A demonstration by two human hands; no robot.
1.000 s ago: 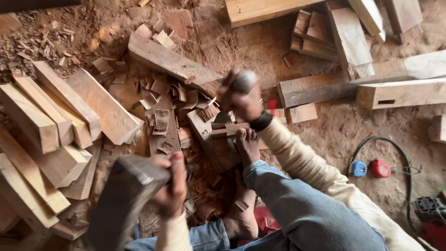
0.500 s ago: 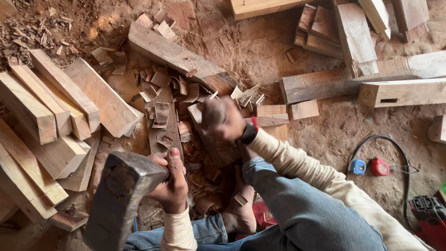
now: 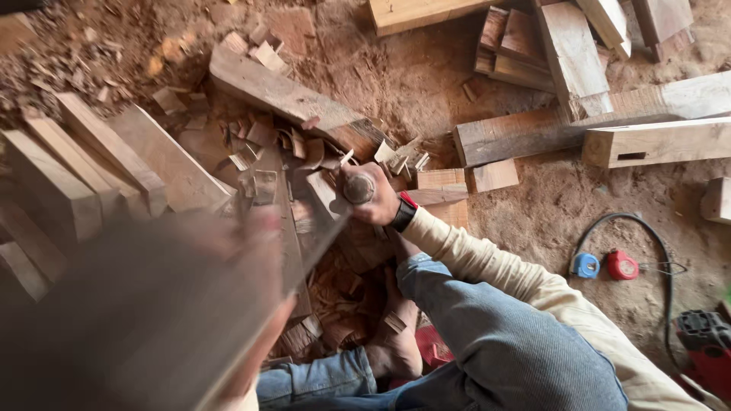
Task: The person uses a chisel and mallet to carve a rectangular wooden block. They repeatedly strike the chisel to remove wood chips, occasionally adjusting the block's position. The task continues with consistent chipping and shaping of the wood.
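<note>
the right hand (image 3: 373, 199) is closed in a full grip around the round wooden handle of a chisel (image 3: 356, 189), seen end-on from the head view. the chisel stands over a narrow dark plank (image 3: 278, 202) that lies lengthwise on the floor in front of the person. a dark wristband with a red edge (image 3: 403, 213) sits on the right wrist, and a cream sleeve (image 3: 487, 262) runs back from it.

the left hand (image 3: 259, 342) is mostly hidden at the lower left behind a large blurred mallet (image 3: 145, 320). the hand appears closed on the mallet's handle, but the fingers are smeared by motion blur. the mallet head fills the lower left of the view, between the camera and the plank.

a bare foot (image 3: 392, 346) rests on wood chips (image 3: 335, 285) just below the right hand. a leg in blue jeans (image 3: 487, 335) lies beside it.

surrounding items:
- cut wooden blocks (image 3: 91, 164) lie side by side at the left, on the dirt floor (image 3: 533, 221).
- a long rough beam (image 3: 297, 103) lies diagonally above the plank, with small offcuts around it.
- a pale mortised beam (image 3: 655, 141) and stacked boards (image 3: 563, 38) lie at the upper right.
- a blue tape measure (image 3: 585, 265) and a red tape measure (image 3: 623, 265) lie just beside each other at the right, within the loop of a black cable (image 3: 662, 236).
- a red and black power tool (image 3: 704, 346) shows at the right edge.
</note>
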